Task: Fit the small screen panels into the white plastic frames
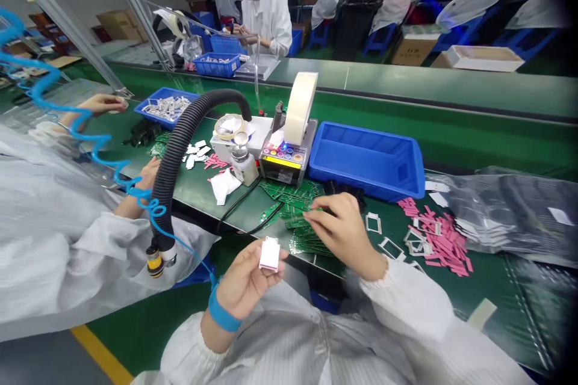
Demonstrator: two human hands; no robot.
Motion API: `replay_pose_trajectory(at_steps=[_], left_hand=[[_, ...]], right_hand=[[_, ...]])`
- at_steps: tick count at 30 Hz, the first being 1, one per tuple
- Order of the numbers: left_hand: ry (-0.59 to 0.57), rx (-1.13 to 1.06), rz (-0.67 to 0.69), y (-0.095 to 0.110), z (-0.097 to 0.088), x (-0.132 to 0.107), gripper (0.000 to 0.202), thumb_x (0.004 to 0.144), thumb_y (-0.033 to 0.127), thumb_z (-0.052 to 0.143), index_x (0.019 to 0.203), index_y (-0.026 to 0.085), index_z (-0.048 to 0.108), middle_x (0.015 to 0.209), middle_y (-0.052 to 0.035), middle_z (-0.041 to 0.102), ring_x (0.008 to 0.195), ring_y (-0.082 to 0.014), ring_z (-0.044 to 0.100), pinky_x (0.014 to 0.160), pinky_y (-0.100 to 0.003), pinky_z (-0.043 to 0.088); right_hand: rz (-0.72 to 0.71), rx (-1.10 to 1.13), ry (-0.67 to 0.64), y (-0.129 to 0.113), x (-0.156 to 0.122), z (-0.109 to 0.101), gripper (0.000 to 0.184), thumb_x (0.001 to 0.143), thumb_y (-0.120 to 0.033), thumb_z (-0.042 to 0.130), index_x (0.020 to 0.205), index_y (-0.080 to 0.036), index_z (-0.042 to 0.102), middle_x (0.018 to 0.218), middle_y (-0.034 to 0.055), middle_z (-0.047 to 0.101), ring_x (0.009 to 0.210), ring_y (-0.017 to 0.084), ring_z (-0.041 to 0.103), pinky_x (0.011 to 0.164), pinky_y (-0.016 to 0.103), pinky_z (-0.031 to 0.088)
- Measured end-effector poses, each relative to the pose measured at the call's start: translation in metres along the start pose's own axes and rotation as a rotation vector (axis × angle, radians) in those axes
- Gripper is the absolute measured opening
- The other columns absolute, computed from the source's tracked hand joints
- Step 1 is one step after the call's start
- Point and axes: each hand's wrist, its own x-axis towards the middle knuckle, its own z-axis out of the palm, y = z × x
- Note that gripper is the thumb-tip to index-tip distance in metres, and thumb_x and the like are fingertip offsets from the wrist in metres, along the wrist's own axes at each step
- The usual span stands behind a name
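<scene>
My left hand (248,277), with a blue band on the wrist, holds a small white rectangular part (270,252) between thumb and fingers. A thin pink edge shows along the part's lower side. Over the pile of green circuit boards (311,242) my right hand (345,225) is closed in a pinch, its fingertips at the edge of a circuit board (294,216). The boards lie loosely stacked near the table's front edge, some partly covered by my right hand. White frames (373,222) and pink strips (445,240) lie to the right of it.
Behind the boards stand a tape dispenser (289,156), a pump bottle (244,163) and a blue tray (368,159). A black hose (178,156) and a coiled blue cord (102,143) hang at left, beside a co-worker's sleeve (135,231). Plastic bags (519,210) lie at right.
</scene>
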Motion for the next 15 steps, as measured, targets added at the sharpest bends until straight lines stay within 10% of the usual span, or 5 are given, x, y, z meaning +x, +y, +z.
replay_pose_trajectory(at_steps=[4,15], left_hand=[[-0.14,0.051,-0.119,-0.005,0.022,0.001,0.025,0.072,0.034,0.07,0.085,0.012,0.069,0.076,-0.0084,0.072,0.058,-0.0119,0.064,0.062,-0.025,0.051],[-0.281,0.056,-0.291,-0.02,0.047,-0.004,0.035,0.072,0.04,0.069,0.086,0.008,0.071,0.069,-0.0068,0.069,0.052,-0.01,0.061,0.056,-0.023,0.052]], right_hand=[[-0.164,0.07,0.238,-0.026,-0.014,-0.04,0.02,0.082,-0.011,0.057,0.087,-0.028,0.066,0.076,-0.0022,0.064,0.07,0.013,0.053,0.081,0.038,0.038],[-0.273,-0.097,0.311,-0.035,-0.036,-0.08,0.031,0.084,-0.01,0.051,0.073,-0.032,0.069,0.065,-0.0065,0.062,0.061,0.012,0.046,0.102,0.042,0.027]])
